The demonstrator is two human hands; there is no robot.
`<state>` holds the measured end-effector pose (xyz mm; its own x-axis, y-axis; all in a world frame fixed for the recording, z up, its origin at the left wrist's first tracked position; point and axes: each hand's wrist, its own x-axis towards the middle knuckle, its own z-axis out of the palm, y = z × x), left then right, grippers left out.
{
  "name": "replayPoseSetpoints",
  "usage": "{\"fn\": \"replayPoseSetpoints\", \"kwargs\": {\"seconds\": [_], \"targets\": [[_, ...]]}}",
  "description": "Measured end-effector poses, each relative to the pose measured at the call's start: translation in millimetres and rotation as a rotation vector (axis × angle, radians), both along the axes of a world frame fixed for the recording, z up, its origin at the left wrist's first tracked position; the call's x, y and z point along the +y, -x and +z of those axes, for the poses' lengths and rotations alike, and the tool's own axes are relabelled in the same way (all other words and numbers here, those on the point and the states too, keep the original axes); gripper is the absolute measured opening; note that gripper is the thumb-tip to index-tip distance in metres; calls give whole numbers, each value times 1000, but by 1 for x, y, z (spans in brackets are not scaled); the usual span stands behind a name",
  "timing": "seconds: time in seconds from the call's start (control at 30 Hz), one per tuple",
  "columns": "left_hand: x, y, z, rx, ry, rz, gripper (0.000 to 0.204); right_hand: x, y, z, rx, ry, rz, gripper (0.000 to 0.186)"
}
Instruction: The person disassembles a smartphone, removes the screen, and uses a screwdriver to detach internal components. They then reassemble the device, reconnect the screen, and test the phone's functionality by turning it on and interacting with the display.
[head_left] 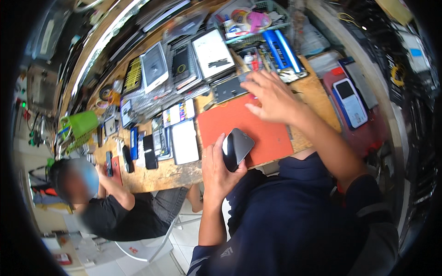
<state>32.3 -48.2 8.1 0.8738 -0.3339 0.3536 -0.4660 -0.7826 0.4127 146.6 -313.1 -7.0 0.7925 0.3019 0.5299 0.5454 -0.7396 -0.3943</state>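
Note:
My left hand (217, 168) grips a black smartphone (236, 147) with its dark screen facing up, held over the front edge of the wooden workbench (170, 175). My right hand (269, 96) hovers with fingers spread above the far end of an orange work mat (258, 129), holding nothing. Just beyond its fingertips lie small tools and a dark phone part (229, 88).
Phones, screens and parts cover the bench: a white tablet-like panel (185, 141), a white phone (154, 66), a blue tool (281, 48) by a wire basket. A white-and-blue phone (350, 102) lies on the right. Another person (115, 202) sits at the left.

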Motion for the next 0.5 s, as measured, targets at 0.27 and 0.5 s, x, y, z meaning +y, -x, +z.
{"fn": "replayPoseSetpoints", "kwargs": {"seconds": [0.27, 0.5], "targets": [[118, -50, 6, 63, 67, 160, 94, 11, -69, -6, 253, 173, 42, 73], [146, -90, -6, 176, 54, 29, 92, 9, -51, 4, 126, 74, 56, 72]]}}
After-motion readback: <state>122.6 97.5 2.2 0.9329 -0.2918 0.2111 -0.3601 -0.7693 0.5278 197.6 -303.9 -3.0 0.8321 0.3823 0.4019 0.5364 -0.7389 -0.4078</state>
